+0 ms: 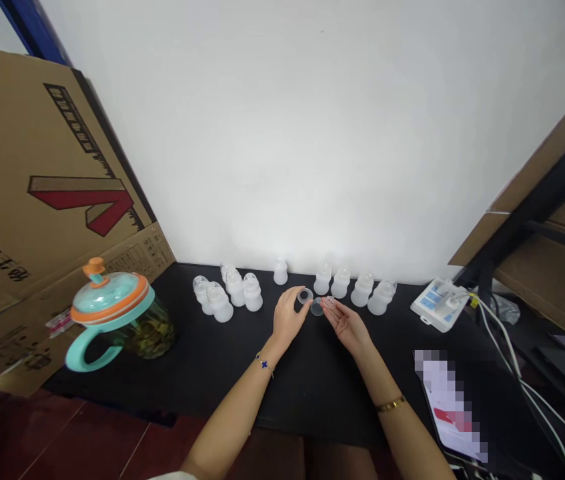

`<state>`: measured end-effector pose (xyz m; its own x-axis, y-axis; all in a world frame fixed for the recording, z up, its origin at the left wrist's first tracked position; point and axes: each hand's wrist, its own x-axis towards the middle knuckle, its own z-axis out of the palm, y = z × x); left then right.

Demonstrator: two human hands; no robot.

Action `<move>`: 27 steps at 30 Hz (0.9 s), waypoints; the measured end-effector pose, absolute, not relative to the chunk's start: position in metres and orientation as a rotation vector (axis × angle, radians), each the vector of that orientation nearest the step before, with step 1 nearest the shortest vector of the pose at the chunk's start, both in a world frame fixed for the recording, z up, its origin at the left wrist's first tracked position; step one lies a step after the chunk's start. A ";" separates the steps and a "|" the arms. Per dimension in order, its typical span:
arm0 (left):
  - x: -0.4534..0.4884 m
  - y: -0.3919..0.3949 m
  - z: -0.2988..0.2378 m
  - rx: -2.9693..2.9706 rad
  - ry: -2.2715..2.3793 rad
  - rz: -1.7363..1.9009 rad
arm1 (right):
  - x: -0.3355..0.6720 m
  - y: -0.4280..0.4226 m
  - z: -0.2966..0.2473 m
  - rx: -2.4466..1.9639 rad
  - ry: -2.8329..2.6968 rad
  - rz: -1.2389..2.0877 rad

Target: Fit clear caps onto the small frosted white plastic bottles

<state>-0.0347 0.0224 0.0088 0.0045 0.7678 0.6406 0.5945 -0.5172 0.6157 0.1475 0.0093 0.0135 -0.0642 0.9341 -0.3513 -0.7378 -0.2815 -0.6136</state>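
Note:
My left hand (pixel 288 315) pinches a small clear ring-shaped cap (pixel 305 295) between thumb and fingers, just above the black mat (pixel 242 373). My right hand (pixel 345 323) lies palm up beside it, its fingertips closed on a small clear piece (pixel 329 302). A clear round disc (pixel 317 307) lies on the mat between the two hands. Several small frosted white bottles stand in a row behind the hands: a cluster at the left (pixel 227 293), one alone (pixel 281 271), and more at the right (pixel 357 287).
A glass jug with a teal handle and orange-rimmed lid (pixel 117 320) stands at the left, before a large cardboard box (pixel 37 200). A white packet (pixel 439 303) and cables (pixel 512 360) lie at the right, with a phone (pixel 455 407) near the front right. A white wall rises behind.

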 end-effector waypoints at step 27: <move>-0.029 0.010 0.012 2.093 1.241 1.673 | 0.131 -0.006 0.029 -0.614 -0.269 1.958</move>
